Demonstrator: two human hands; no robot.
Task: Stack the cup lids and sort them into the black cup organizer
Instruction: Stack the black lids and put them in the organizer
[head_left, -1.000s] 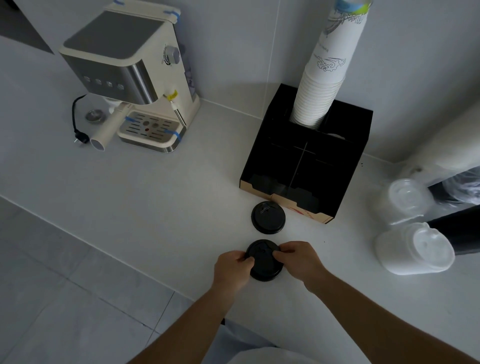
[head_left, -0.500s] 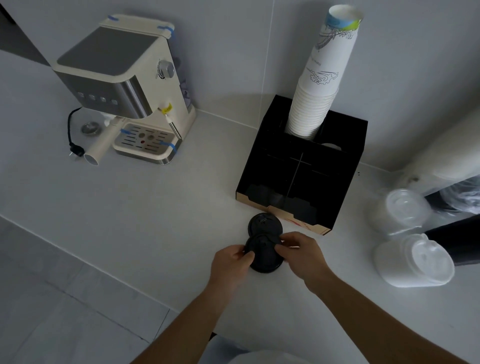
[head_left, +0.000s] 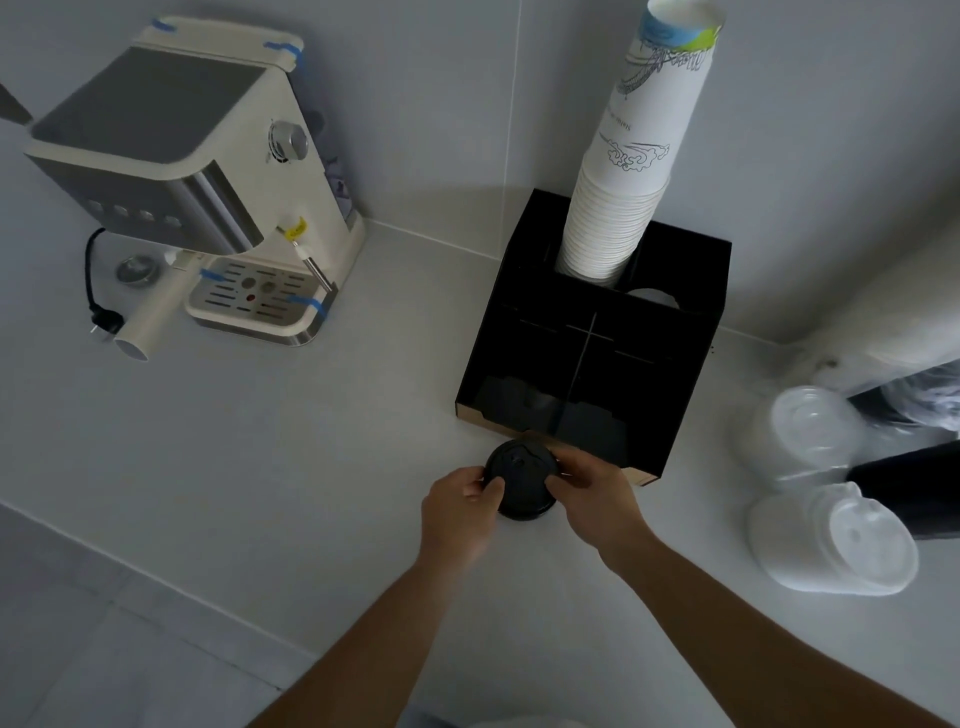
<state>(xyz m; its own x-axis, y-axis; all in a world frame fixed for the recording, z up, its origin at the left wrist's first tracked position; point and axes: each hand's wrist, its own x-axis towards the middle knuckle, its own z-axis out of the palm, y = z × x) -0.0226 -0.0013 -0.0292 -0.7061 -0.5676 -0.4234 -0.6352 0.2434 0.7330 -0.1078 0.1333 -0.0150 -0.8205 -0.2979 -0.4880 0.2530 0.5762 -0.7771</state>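
Observation:
A stack of black cup lids (head_left: 521, 483) sits on the white counter just in front of the black cup organizer (head_left: 675, 374). My left hand (head_left: 460, 512) pinches the stack's left edge, thumb on top. At the right edge my right hand (head_left: 597, 499) grips the stack, fingers curled over the rim. The lid that lay alone nearer the organizer is now hidden under the held stack. The organizer's front compartments look dark, and I cannot make out what lies in them. A tall stack of white paper cups (head_left: 628, 171) stands in a rear compartment.
A cream espresso machine (head_left: 192, 176) stands at the back left with a plug and cord (head_left: 96, 306) beside it. Bagged stacks of white lids (head_left: 831, 540) and dark sleeves (head_left: 904, 483) lie at the right. The counter's front edge runs diagonally at the lower left.
Both hands carried the black lid stack forward, away from me, and set it over the single lid lying near the organizer. The camera view shifted closer.

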